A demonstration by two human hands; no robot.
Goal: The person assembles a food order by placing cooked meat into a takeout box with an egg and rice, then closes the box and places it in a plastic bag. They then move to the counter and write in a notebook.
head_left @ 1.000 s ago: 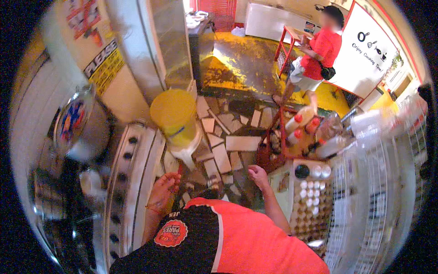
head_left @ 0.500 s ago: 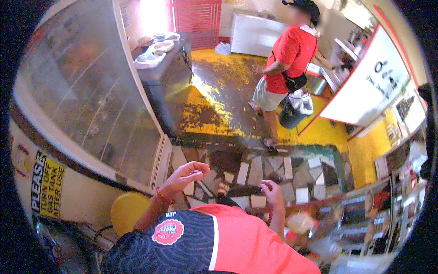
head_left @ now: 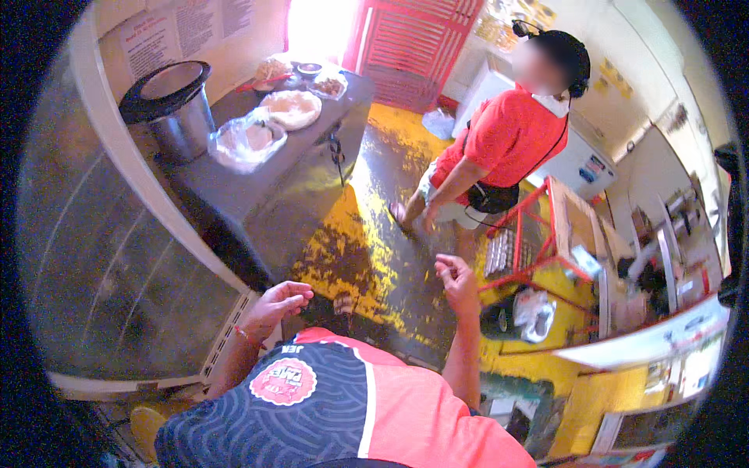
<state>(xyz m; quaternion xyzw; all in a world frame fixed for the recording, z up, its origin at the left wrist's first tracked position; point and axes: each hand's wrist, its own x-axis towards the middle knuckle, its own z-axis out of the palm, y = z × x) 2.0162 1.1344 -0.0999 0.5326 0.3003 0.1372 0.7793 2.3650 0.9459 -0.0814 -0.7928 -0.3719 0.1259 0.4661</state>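
Observation:
My left hand (head_left: 279,305) is held in front of my body beside the glass-fronted cabinet, its fingers loosely bent and nothing seen in them. Farther right, my right hand (head_left: 458,287) is raised over the floor with half-curled fingers, also with nothing visible in it. Neither hand touches anything. Ahead on the left stands a dark counter (head_left: 257,183). On it are a large metal pot (head_left: 181,129) with a dark rim, a clear plastic bag (head_left: 248,142), a pale round covered bowl (head_left: 292,109) and a small bag of food (head_left: 331,86).
Another person (head_left: 499,140) in a red shirt stands ahead to the right, with a black waist bag. Beside them is a red-framed rack (head_left: 538,234) with egg trays. A glass-fronted cabinet (head_left: 117,296) borders my left. The floor (head_left: 343,257) is worn yellow paint. A red slatted door (head_left: 409,51) stands behind.
I have moved forward off the stone-tiled patch, and the counter is nearer with the pot now in view. My right hand has risen. The other person has lowered an arm.

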